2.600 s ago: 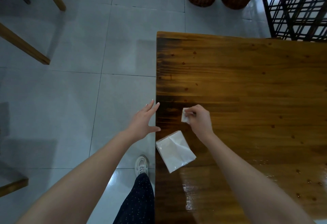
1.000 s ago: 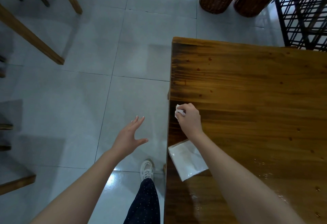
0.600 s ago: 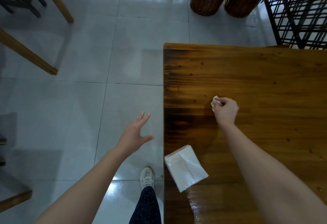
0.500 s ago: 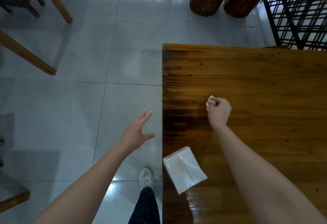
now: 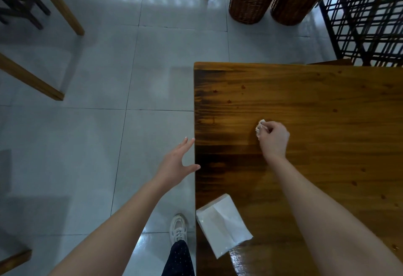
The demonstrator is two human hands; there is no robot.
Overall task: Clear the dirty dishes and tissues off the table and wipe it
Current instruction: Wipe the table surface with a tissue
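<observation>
Now: judged to be the wiping step; no dishes show on the brown varnished wooden table (image 5: 327, 92).
Right hand (image 5: 274, 140): knuckles up, its fingers (image 5: 267, 126) curled tight and pinching a small crumpled white tissue wad (image 5: 259, 127).
Wad: pokes out ahead of the fingertips on their thumb side, down against the wood, or so it looks.
Left hand (image 5: 174, 165): hovers beyond the table's side edge, over the pale grey tiled floor (image 5: 87, 144); fingers straight and apart, thumb out toward the wood, holding nothing.
Flat white folded tissue sheet (image 5: 222, 224): lies on the table behind both sets of fingers, toward the body, one corner at the side edge.
Long axis: slanted, running from that edge corner back and across toward the right forearm.
Nearer hand: the left, which is also free; the right fingers are further ahead and occupied.
Glossy wet patch (image 5: 246, 260): just behind the sheet, touching its rear corner.
Next, as a judgement: the wad works across the dry wood ahead; the sheet remains to be cleared, best by drawing the left fingers back and inward.
</observation>
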